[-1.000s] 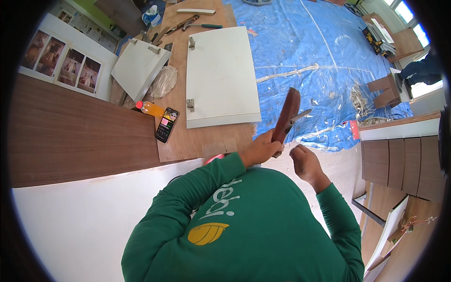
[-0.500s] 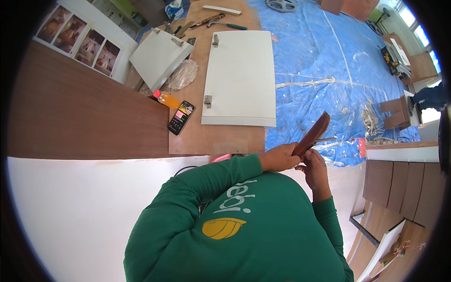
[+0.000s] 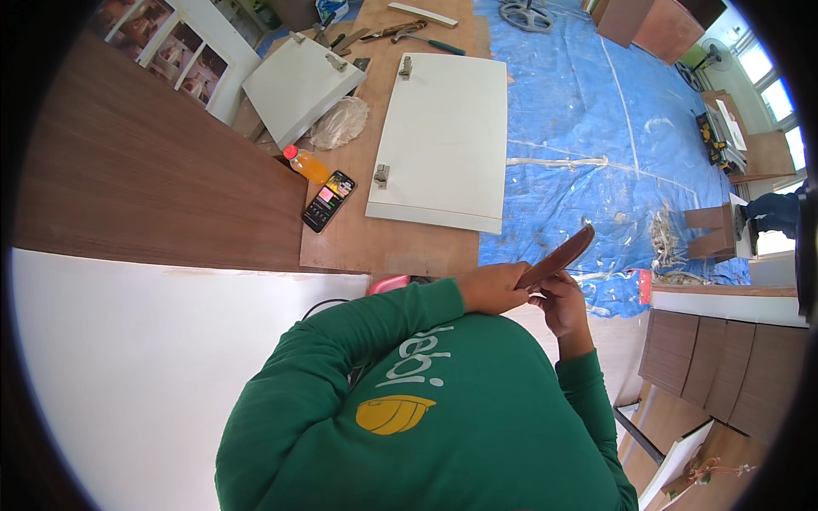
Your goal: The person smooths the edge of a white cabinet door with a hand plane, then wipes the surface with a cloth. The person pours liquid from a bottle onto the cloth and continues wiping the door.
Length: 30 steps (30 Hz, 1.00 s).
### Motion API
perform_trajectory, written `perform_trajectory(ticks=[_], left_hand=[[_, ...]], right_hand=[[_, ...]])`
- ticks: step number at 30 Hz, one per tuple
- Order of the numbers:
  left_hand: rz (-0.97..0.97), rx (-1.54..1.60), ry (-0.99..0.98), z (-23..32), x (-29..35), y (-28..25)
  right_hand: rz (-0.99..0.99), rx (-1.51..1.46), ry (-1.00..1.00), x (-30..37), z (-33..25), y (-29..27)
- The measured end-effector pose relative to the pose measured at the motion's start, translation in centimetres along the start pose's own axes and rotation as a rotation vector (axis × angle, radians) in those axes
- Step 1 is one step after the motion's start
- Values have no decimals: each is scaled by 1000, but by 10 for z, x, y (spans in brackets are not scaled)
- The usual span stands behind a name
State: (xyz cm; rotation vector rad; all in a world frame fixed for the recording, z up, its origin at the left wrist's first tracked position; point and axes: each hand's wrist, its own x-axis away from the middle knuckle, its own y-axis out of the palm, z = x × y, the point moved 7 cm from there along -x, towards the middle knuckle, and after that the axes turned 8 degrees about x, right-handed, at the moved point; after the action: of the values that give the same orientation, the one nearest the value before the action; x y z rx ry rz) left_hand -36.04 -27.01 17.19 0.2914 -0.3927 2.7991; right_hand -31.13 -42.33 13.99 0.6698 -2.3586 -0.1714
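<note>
My left hand (image 3: 494,288) is wrapped round the near end of a long, curved brown piece (image 3: 558,259), smooth like leather or polished wood. Its far tip points up and to the right, over the blue sheet. Close beside it, my right hand (image 3: 562,305) is closed in a pinch by the underside of the piece. A thin dark sliver shows at those fingertips, too small to name. To the left, on the workbench (image 3: 341,253), lies a white cabinet door (image 3: 443,145) with two metal hinges. A second, smaller white door (image 3: 298,89) rests behind.
A phone (image 3: 328,202), a bottle of orange drink (image 3: 307,164) and a crumpled plastic bag (image 3: 339,123) share the bench with a hammer (image 3: 426,40) and several tools. Blue sheeting (image 3: 571,102) covers the floor. Brown panels (image 3: 724,358) stand at the right.
Both hands and the brown piece have shifted slightly left and down. The thin metal rod that stuck out by the right hand now barely shows. The view has turned a little.
</note>
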Motion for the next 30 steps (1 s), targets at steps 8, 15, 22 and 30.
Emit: perform_trajectory(ticks=[8,15,22,30], left_hand=[[-68,-107,-95,-7,0,5],[130,223,-206,-38,-1,-16],[524,497,-153,-59,41,-83],[1063,323,-207,-92,68,-276]], right_hand=[[-107,184,-31,13,24,-25],[392,710,129,15,108,-158],[272,889,298,48,239,-211],[94,1193,533,55,355,-311]])
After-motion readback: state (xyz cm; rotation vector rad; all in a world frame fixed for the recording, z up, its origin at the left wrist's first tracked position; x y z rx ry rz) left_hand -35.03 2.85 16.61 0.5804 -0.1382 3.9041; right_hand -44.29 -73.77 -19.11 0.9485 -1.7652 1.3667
